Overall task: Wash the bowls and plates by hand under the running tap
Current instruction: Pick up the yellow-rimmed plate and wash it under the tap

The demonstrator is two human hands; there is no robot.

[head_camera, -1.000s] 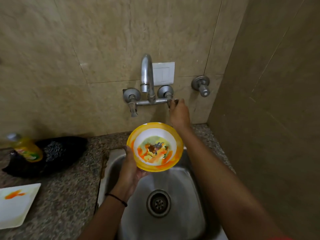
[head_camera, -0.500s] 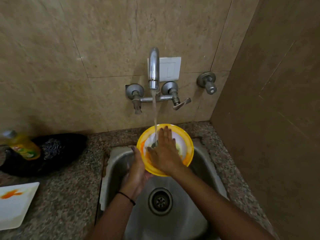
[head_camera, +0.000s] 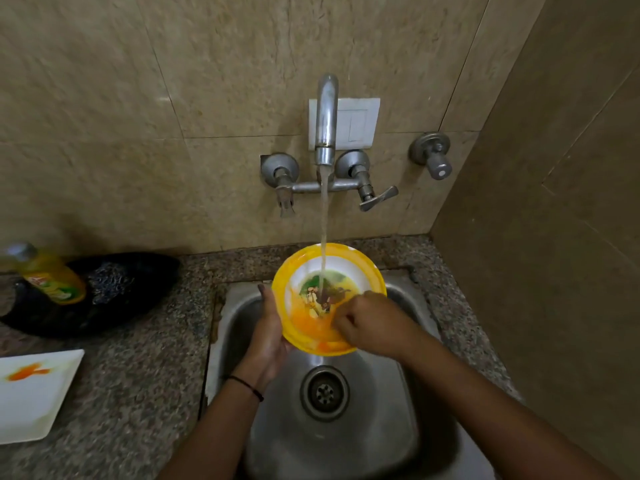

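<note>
Steel sink [head_camera: 398, 427], tap [head_camera: 326, 116] running, and a yellow bowl [head_camera: 360, 271] getting its rinse.

The left hand [head_camera: 268, 327] is gripping the yellow bowl from its left side, thumb curling over the rim and palm underneath, holding it tilted above the sink with the water stream [head_camera: 323, 220] falling straight into its middle. The right hand [head_camera: 370, 320] is reaching over the near right rim, its fingers curling tightly against the inner wall with nothing visible between them, seemingly rubbing at the brown, green and orange food residue [head_camera: 325, 296] clinging to the bottom. Judging by that, the washing is only beginning: this bowl is not yet clean, and a white square plate [head_camera: 31, 393] smeared with orange is waiting untouched on the granite counter [head_camera: 138, 375], well apart to the left.
</note>
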